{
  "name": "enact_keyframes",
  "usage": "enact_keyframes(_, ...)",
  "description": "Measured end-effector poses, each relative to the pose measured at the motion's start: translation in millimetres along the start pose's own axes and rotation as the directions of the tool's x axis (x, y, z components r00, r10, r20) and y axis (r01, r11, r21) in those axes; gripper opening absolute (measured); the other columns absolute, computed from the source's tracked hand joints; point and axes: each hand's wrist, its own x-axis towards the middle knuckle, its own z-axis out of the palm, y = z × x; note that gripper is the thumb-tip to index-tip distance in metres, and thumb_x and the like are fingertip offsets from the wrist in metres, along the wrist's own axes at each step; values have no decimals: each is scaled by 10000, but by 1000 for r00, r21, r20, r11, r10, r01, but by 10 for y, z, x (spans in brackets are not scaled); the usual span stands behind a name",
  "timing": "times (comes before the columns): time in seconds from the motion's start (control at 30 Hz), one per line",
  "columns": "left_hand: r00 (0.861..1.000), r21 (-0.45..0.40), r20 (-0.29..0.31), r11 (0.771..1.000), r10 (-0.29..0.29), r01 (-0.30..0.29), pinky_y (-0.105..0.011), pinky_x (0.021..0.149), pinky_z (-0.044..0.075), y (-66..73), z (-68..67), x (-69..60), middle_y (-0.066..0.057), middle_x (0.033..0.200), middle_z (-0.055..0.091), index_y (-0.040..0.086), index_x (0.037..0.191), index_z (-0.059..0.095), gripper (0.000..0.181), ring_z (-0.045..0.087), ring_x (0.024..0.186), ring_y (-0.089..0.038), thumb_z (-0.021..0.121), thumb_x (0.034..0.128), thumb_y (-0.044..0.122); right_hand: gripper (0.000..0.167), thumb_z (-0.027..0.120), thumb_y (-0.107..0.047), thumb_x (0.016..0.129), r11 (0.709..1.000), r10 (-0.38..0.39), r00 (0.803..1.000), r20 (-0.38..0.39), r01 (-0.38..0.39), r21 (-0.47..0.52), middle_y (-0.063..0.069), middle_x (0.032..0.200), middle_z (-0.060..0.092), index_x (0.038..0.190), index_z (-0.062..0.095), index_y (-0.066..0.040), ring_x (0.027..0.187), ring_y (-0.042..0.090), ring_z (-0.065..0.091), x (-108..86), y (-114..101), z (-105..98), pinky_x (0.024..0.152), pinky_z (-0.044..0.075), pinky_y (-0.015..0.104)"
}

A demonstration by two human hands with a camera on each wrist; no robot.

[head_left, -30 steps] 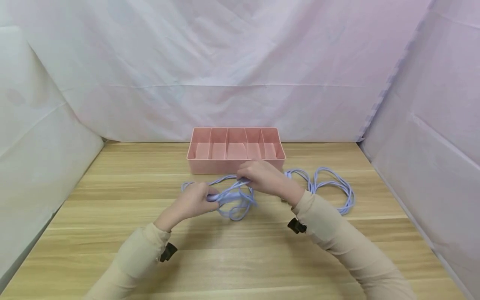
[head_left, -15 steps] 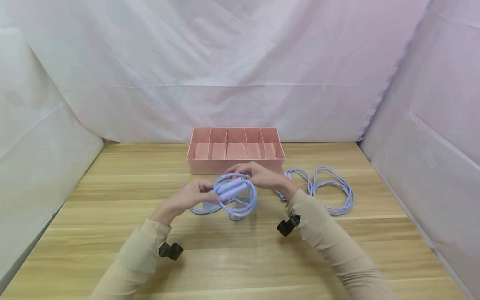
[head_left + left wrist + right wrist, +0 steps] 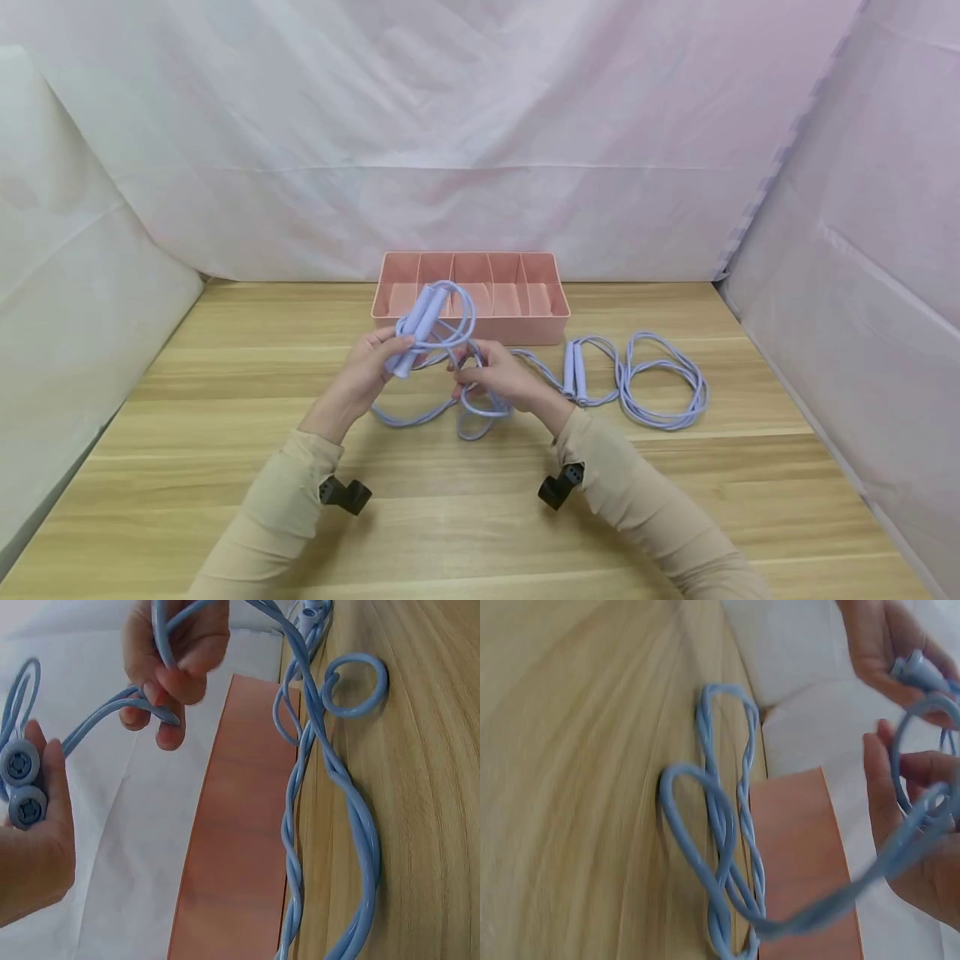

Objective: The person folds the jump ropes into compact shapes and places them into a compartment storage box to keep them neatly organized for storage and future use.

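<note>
My left hand [image 3: 365, 371] grips the two pale blue handles of a jump rope [image 3: 426, 321] side by side, tilted, above the wooden table in front of the pink box. In the left wrist view, the round handle ends [image 3: 19, 763] show beside the thumb and fingers. Just to the right, my right hand [image 3: 501, 375] pinches part of the same rope's cord, with its fingers curled round it. Twisted cord [image 3: 364, 840] hangs below and lies on the table. The cord's path between the hands is partly hidden by the fingers.
A pink box [image 3: 472, 331] with several compartments stands behind the hands. To the right lies a second pale blue jump rope [image 3: 701, 387], coiled in loops, its two handles [image 3: 574, 371] side by side. White cloth [image 3: 480, 167] hangs round the table's back and sides.
The handles have risen and turned more upright in the left hand. My right hand has come down toward me and off the handles, and now holds cord; the second rope's handles are uncovered.
</note>
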Motion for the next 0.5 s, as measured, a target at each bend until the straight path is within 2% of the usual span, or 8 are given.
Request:
enact_keyframes(0.07, 999, -20, -53, 1000, 11, -12, -212, 786, 499, 7, -6, 7, 68, 821, 669, 207, 861, 661, 255, 634, 761, -64, 458, 915, 63, 69, 541, -15, 877, 998, 36, 999, 7, -36, 51, 50, 772, 561, 937, 513, 5, 581, 144, 586, -20, -26, 32, 536, 524, 304)
enact_keyframes(0.13, 994, -43, -109, 999, 19, -23, -208, 778, 510, 9, -18, 13, 66, 811, 679, 191, 885, 652, 219, 645, 755, -63, 477, 913, 64, 70, 535, -55, 896, 995, 62, 998, 28, -64, 71, 13, 731, 552, 941, 501, -13, 512, 92, 509, -35, -51, 50, 461, 446, 229)
enact_keyframes(0.27, 982, -66, -190, 997, 16, -29, -221, 777, 519, -1, -50, 13, 54, 797, 686, 99, 986, 620, 146, 658, 747, -74, 513, 897, 53, 271, 480, -106, 939, 996, 77, 995, 62, -80, 47, -23, 732, 557, 1165, 487, 42, 440, 52, 384, -70, -86, 48, 398, 358, 190)
enact_keyframes(0.37, 971, -51, -241, 998, 8, -21, -232, 786, 518, -5, -69, 7, 57, 791, 682, 62, 1032, 593, 152, 659, 749, -78, 532, 894, 67, 393, 428, -162, 967, 996, 88, 993, 84, -89, 5, -2, 879, 607, 1296, 404, 51, 418, 51, 354, -98, -96, 47, 390, 360, 193)
enact_keyframes(0.5, 954, -31, -301, 999, -2, -8, -256, 812, 510, 8, -89, -1, 58, 781, 675, 13, 1131, 555, 255, 657, 742, -79, 553, 890, 97, 382, 387, -215, 983, 997, 43, 996, 73, -38, -61, 81, 951, 624, 1241, 462, 56, 403, 49, 344, -137, -96, 79, 380, 335, 196)
